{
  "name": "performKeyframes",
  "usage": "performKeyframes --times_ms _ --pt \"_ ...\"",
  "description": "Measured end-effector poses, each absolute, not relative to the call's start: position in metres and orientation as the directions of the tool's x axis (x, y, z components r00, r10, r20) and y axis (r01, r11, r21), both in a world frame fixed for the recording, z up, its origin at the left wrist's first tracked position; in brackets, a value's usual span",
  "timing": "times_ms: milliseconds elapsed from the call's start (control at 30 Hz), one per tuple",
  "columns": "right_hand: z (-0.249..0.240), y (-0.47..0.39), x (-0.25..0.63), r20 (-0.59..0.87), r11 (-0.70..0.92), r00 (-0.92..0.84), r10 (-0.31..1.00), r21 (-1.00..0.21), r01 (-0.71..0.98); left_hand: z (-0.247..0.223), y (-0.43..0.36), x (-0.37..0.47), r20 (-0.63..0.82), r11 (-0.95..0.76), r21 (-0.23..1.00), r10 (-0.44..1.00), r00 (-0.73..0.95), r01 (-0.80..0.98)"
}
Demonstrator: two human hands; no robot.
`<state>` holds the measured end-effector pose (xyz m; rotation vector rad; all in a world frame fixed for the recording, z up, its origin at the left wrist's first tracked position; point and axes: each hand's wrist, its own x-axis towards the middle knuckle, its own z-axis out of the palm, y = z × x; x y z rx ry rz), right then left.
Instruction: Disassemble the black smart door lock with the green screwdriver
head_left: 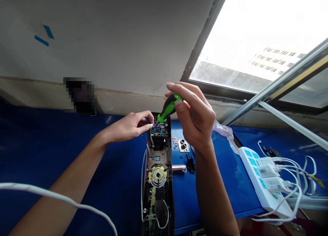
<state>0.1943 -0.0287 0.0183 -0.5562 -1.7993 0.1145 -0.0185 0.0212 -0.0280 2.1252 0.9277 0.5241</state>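
Note:
My right hand (pixel 193 114) is closed round the handle of a green and black screwdriver (pixel 167 109). Its shaft slants down and left to a blue circuit board (pixel 161 130) at the far end of an open, dark, long device housing (pixel 169 160). At the board's left edge the fingers of my left hand (pixel 133 126) are pinched together, close to the screwdriver's tip and a thin white wire (pixel 151 138). What they grip is too small to make out. Nearer me in the housing sit a round brass-coloured mechanism (pixel 158 175) and metal brackets (pixel 151 196).
Right of the housing lie a small metal plate with a part (pixel 183 145), black pieces (pixel 190 164), a wrapped cylinder (pixel 179 168) and tiny screws. A white power strip (pixel 252 171) with plugged chargers and cables stands farther right. A white cable (pixel 64 200) crosses the lower left.

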Motion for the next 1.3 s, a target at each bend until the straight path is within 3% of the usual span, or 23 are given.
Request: performKeyframes --times_ms 167,300,567,767,1000,1167,1300 --pt "0.0182 -0.0321 0.1921 0.856 0.87 -0.208 0.474 -0.42 0.258 -0.0287 0.0218 -0.0193 0.071 -0.454 0.776 0.752 0.655 0.438" --pt "0.0167 -0.0276 0.1929 0.909 0.887 -0.126 0.396 -0.344 0.307 -0.0302 0.0221 -0.019 0.083 -0.465 0.768 0.754 0.652 0.44" --pt "0.0186 -0.0343 0.1938 0.84 0.87 -0.257 0.477 -0.412 0.269 -0.027 0.0212 -0.018 0.071 -0.461 0.763 0.756 0.651 0.453" --pt "0.0179 -0.0268 0.1957 0.919 0.9 -0.14 0.369 -0.315 0.302 -0.0302 0.0226 -0.0192 0.079 -0.462 0.768 0.756 0.65 0.444" --pt "0.0204 -0.0343 0.1965 0.831 0.86 -0.267 0.488 -0.404 0.313 -0.0286 0.0224 -0.0182 0.068 -0.469 0.759 0.748 0.66 0.452" --pt "0.0193 -0.03 0.1973 0.909 0.885 -0.141 0.393 -0.333 0.325 -0.0302 0.0235 -0.0181 0.082 -0.475 0.75 0.758 0.647 0.461" --pt "0.0196 -0.0301 0.1962 0.896 0.885 -0.213 0.391 -0.303 0.353 -0.0294 0.0232 -0.0178 0.079 -0.481 0.744 0.752 0.654 0.464"
